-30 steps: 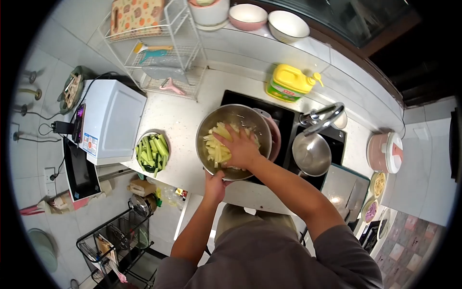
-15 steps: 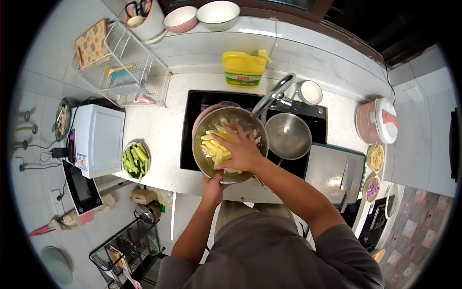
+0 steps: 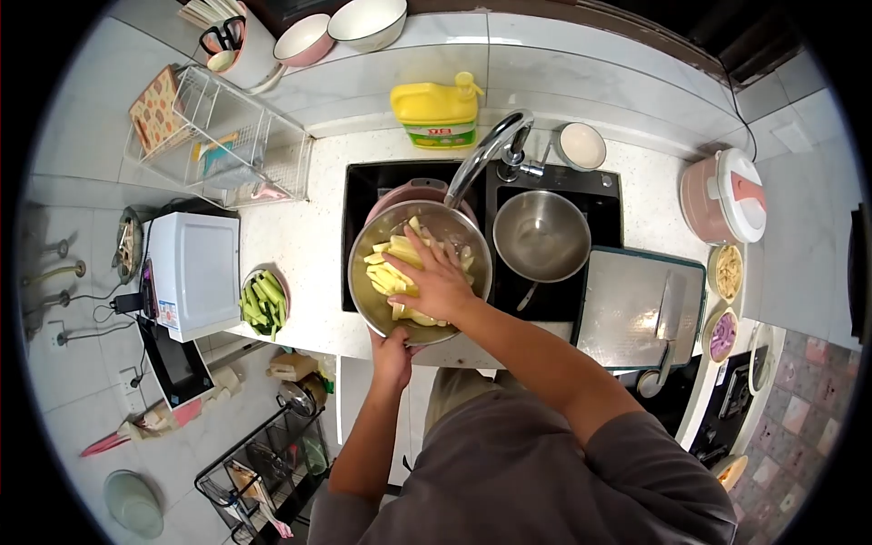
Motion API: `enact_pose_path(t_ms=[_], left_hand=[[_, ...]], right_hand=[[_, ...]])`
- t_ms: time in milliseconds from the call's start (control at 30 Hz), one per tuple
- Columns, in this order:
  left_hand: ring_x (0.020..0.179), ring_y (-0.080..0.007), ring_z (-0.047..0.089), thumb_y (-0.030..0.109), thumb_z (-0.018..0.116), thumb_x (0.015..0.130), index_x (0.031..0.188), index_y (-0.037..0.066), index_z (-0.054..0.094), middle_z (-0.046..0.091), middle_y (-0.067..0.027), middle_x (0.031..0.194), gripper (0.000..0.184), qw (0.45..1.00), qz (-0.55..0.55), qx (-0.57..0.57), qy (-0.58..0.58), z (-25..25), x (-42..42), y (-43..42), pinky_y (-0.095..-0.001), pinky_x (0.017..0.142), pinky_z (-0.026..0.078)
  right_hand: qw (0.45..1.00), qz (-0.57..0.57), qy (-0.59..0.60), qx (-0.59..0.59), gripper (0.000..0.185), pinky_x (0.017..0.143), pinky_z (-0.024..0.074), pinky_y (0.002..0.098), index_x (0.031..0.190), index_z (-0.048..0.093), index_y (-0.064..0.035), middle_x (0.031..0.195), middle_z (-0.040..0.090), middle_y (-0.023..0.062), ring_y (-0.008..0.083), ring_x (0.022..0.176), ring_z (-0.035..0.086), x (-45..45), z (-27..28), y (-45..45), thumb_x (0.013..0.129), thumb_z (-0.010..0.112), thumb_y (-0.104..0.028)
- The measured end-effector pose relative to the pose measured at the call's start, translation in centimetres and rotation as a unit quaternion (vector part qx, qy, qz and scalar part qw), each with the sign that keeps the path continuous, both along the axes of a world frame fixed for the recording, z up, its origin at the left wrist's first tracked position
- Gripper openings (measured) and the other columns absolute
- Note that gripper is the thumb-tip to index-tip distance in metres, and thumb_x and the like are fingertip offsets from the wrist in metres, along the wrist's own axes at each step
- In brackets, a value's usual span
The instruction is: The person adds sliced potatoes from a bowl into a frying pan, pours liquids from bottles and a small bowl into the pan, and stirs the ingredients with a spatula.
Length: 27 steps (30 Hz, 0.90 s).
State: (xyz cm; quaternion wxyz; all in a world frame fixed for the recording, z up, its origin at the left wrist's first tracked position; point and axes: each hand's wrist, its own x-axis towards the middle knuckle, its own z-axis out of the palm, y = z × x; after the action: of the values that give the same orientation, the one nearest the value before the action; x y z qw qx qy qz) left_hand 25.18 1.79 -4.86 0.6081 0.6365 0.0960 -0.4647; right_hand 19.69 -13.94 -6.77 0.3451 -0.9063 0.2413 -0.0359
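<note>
A steel bowl (image 3: 361, 295) full of pale yellow cut strips (image 3: 386, 272) is held over the front of the sink's left side. My left hand (image 3: 391, 358) grips the bowl's near rim from below, its fingers partly hidden under the bowl. Inside the bowl, my right hand (image 3: 438, 283) lies with fingers spread over the strips, pressed on them. Behind and partly beneath the bowl is a pink basin (image 3: 413, 189) in the sink. The chrome faucet (image 3: 490, 150) arches over the bowl's far rim. To the right, a steel pan (image 3: 542, 238) with a handle sits in the sink.
On the right, a knife (image 3: 670, 304) lies on a cutting board (image 3: 627, 300), beside small bowls of chopped food (image 3: 722, 334). Left of the sink is a bowl of green vegetable pieces (image 3: 263, 302). A yellow detergent jug (image 3: 438, 113) stands behind. A rice cooker (image 3: 724, 195) is at the right.
The view has shifted a little. The bowl has moved slightly left relative to the sink, with both hands still on it. My right hand's fingers remain spread over the strips.
</note>
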Motion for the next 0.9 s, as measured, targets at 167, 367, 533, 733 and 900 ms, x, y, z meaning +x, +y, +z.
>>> enact_pose_path(t_ms=[167,367,533,733,900], left_hand=[[0.104,-0.0256,0.061,-0.004,0.043,0.085,0.148,0.021,0.023,0.046,-0.0113,0.135,0.071,1.000,0.009,-0.002,0.000,-0.1,0.0,0.9,-0.0405,0.072,0.060],[0.110,-0.0316,0.059,-0.007,0.044,0.082,0.145,0.019,0.027,0.048,-0.0124,0.131,0.069,0.999,0.037,-0.002,-0.022,-0.5,0.3,1.4,-0.0534,0.082,0.058],[0.112,-0.0319,0.059,-0.007,0.043,0.083,0.145,0.019,0.026,0.047,-0.0128,0.134,0.069,0.998,0.045,-0.033,-0.012,-0.7,-0.1,0.9,-0.0534,0.083,0.058],[0.117,-0.0302,0.057,-0.008,0.040,0.082,0.149,0.022,0.021,0.042,-0.0123,0.141,0.076,0.999,0.040,-0.031,0.008,-0.9,-0.3,0.5,-0.0451,0.080,0.060],[0.124,-0.0325,0.051,-0.011,0.037,0.081,0.153,0.025,0.011,0.035,-0.0145,0.146,0.084,0.999,0.022,-0.038,-0.030,-0.3,0.0,0.1,-0.0464,0.085,0.059]], right_hand=[[0.999,-0.021,-0.011,-0.029,0.077,0.116,0.0163,0.0572,0.149,0.036,-0.0352,0.162,0.011,0.0104,0.0413,0.146,0.016,-0.4,0.9,0.2,0.082,0.068,-0.054],[0.995,-0.089,0.011,-0.049,0.083,0.115,0.0199,0.0567,0.152,0.031,-0.0239,0.159,0.016,0.0164,0.0430,0.144,0.019,-1.1,1.5,1.0,0.083,0.067,-0.052],[0.981,-0.182,-0.054,0.049,0.085,0.115,0.0217,0.0540,0.153,0.029,-0.0210,0.158,0.016,0.0209,0.0419,0.144,0.020,0.0,-0.9,1.4,0.084,0.067,-0.052],[0.983,-0.174,-0.008,0.057,0.089,0.116,0.0208,0.0529,0.154,0.026,-0.0267,0.161,0.012,0.0141,0.0374,0.147,0.016,1.6,-1.0,1.5,0.082,0.067,-0.058],[0.987,-0.156,0.024,0.031,0.086,0.118,0.0141,0.0546,0.155,0.024,-0.0307,0.162,0.011,0.0087,0.0351,0.148,0.012,2.6,-1.2,1.9,0.084,0.059,-0.065]])
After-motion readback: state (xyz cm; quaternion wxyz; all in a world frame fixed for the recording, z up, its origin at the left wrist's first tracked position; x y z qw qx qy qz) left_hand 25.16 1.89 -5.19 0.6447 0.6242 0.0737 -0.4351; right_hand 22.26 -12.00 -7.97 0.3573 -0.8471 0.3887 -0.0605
